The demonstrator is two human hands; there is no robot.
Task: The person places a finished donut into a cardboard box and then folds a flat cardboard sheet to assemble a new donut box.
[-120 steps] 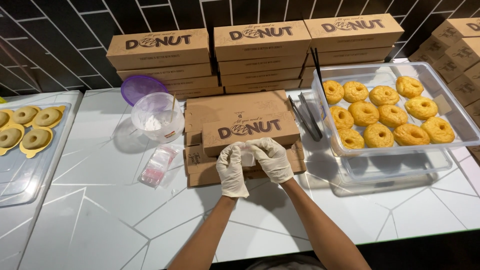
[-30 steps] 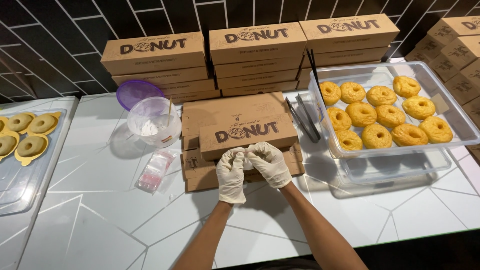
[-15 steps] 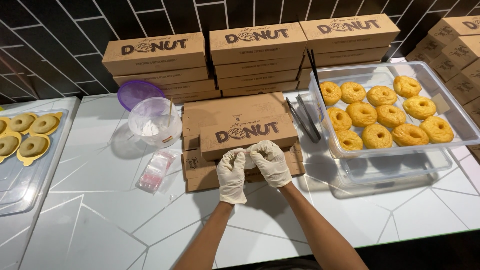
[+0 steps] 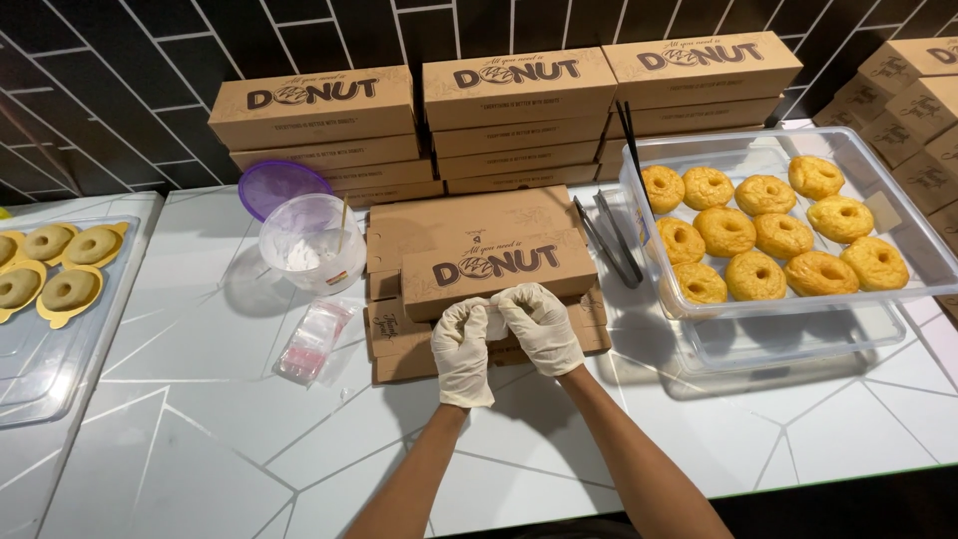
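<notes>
Both gloved hands are brought together at the front edge of a folded brown cardboard donut box (image 4: 496, 268): the left hand (image 4: 463, 349) and the right hand (image 4: 541, 327) are pinched with fingertips touching on something small and pale between them, too small to be identified. The box is laid on a stack of flat box blanks (image 4: 469, 225) in the middle of a white marble-look counter (image 4: 180, 439) crossed by thin angled lines. Closed boxes of the same kind (image 4: 514, 105) are stacked in three piles against a wall of dark slanted tiles (image 4: 130, 50). A clear plastic bin of plain ring donuts (image 4: 768, 235) is set to the right, with black tongs (image 4: 607, 238) just beside it. A clear tub with white powder (image 4: 309, 240) is placed to the left of the blanks, with a purple lid (image 4: 279, 185) behind it and a small clear packet (image 4: 311, 339) in front. A tray of donuts on yellow holders (image 4: 45, 274) is seen at the far left.
</notes>
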